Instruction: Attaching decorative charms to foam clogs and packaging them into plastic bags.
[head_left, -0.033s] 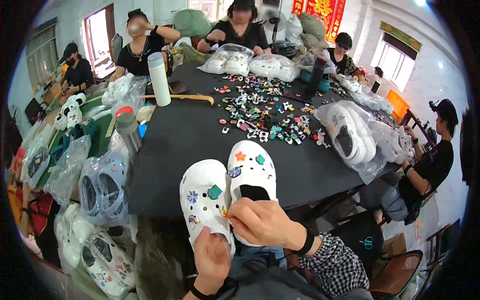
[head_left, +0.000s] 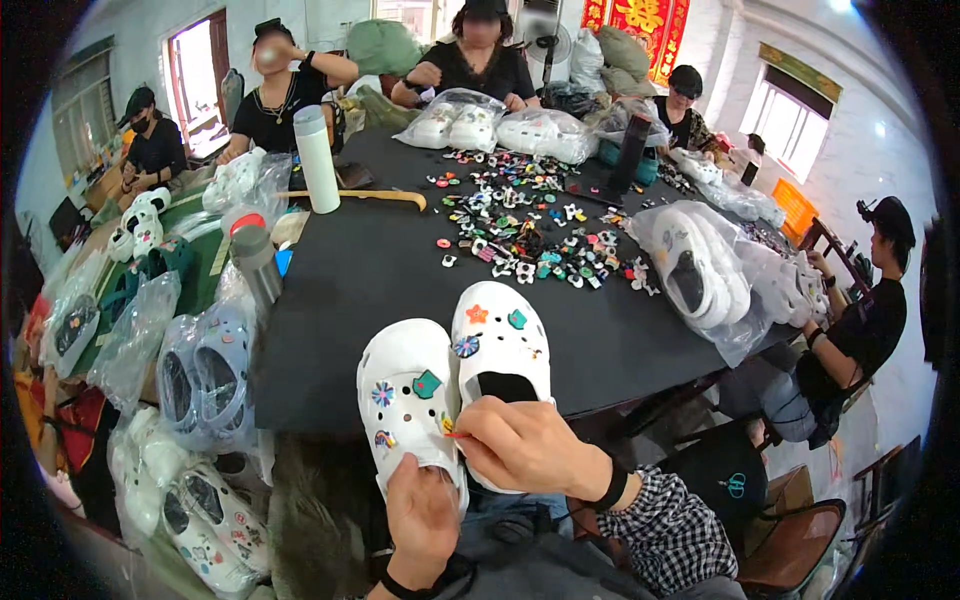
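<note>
The white clog (head_left: 412,400) sat at the near edge of the black surface (head_left: 350,290), its heel hanging over toward the person, beside a matching second clog (head_left: 500,350) lying touching it on the right. Both already carried small coloured charms pushed into their top holes. The left hand (head_left: 425,515) gripped the first clog's heel end from below, fingers closed around the rim, apparently to steady it against pressure. The right hand (head_left: 525,450) came across from the right with its fingers pinched on a small red-and-yellow charm (head_left: 452,432), held against the clog's inner side as though to seat it in a hole.

Farther out, a scatter of loose charms (head_left: 530,230) covered the middle of the surface, within reach of everyone seated around it. Bagged white clogs (head_left: 700,270) lay to the right, bagged bluish ones (head_left: 205,365) to the left, and a tall pale flask (head_left: 315,160) stood near the far left. Other people sat around the far and right sides.
</note>
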